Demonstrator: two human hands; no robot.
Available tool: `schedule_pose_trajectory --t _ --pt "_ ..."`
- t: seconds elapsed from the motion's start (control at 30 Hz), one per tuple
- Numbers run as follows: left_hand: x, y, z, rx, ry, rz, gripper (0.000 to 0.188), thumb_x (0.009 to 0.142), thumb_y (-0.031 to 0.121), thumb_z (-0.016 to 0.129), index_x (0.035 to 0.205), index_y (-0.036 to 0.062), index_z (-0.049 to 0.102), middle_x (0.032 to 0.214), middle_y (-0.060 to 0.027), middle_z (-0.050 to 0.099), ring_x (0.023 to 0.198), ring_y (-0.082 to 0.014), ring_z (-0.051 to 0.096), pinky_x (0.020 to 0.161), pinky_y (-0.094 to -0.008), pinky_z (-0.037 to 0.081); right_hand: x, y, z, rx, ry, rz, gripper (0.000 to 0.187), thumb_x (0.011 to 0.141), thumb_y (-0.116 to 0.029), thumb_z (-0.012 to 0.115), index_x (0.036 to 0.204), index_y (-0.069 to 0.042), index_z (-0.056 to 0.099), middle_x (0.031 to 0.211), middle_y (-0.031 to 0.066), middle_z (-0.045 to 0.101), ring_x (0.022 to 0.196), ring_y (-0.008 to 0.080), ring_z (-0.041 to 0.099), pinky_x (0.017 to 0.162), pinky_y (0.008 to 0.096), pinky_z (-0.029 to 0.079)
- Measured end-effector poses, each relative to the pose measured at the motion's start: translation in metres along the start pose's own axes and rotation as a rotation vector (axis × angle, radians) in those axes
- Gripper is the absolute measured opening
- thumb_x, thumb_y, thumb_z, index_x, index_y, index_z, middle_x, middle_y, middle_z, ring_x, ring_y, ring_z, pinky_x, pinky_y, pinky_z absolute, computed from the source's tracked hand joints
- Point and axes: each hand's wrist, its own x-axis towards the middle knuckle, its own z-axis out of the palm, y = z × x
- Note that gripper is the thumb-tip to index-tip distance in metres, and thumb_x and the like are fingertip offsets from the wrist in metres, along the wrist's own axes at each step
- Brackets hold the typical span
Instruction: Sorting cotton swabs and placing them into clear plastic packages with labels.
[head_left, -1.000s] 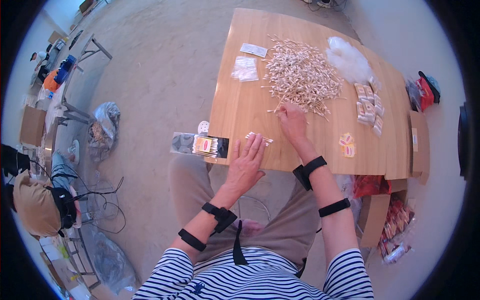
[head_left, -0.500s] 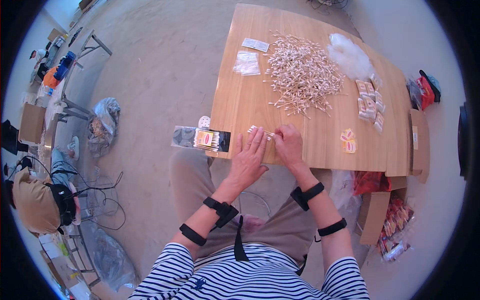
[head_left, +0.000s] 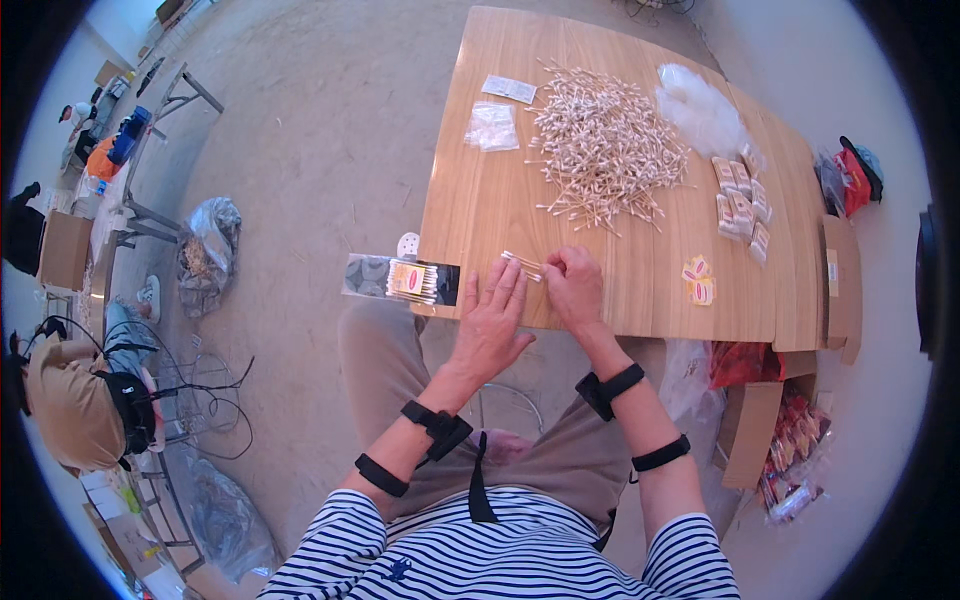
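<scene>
My left hand (head_left: 489, 325) lies flat near the front edge of the wooden table (head_left: 620, 280), fingers stretched out. Beside its fingertips is a small row of cotton swabs (head_left: 522, 266), partly covered by the fingers. My right hand (head_left: 575, 288) is closed just right of these swabs, its fingers curled together. What it pinches, if anything, is hidden. Further back spreads a large heap of loose cotton swabs (head_left: 605, 145). Left of my left hand, at the table's corner, a pack of cotton swabs with a yellow label (head_left: 411, 280) rests on a dark, patterned strip.
Filled small packs (head_left: 738, 205) and yellow labels (head_left: 699, 280) lie to the right. Clear bags (head_left: 492, 126) are at the back left, with a white fluffy plastic pile (head_left: 700, 110) at the back right. A cardboard box (head_left: 752, 430) stands below the table's right side.
My left hand has drawn slightly back toward me, and more of the small swab row shows between the hands. My right hand has barely shifted.
</scene>
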Motion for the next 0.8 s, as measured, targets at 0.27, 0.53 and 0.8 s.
schedule_pose_trajectory --t 0.27,0.53,0.8 --pt "0.001 0.004 0.002 -0.002 -0.017 -0.014 0.097 0.067 0.031 0.084 0.146 -0.0032 0.040 0.157 -0.0172 0.032 0.151 -0.0313 0.021 0.120 -0.0556 0.016 -0.001 -0.002 0.003 -0.028 -0.017 0.027 0.010 0.079 -0.014 0.068 0.083 -0.005 0.065 0.087 0.0147 0.061 0.083 0.0338 0.063 0.073 0.0459 0.051" --pt "0.015 0.004 0.001 0.029 -0.025 0.013 0.106 0.063 0.036 0.086 0.148 -0.0022 0.037 0.159 -0.0176 0.027 0.150 -0.0322 0.023 0.121 -0.0535 0.015 0.002 0.005 0.006 -0.096 -0.033 0.033 0.009 0.081 -0.014 0.067 0.084 -0.006 0.066 0.089 0.0153 0.062 0.086 0.0354 0.064 0.076 0.0476 0.052" --pt "0.021 0.002 -0.007 0.025 -0.075 0.024 0.118 0.059 0.041 0.088 0.152 0.0001 0.029 0.160 -0.0169 0.026 0.150 -0.0322 0.022 0.121 -0.0528 0.017 0.060 0.013 -0.027 -0.443 0.124 -0.019 0.016 0.084 -0.009 0.060 0.100 -0.009 0.066 0.098 0.0170 0.062 0.088 0.0370 0.065 0.079 0.0477 0.053"
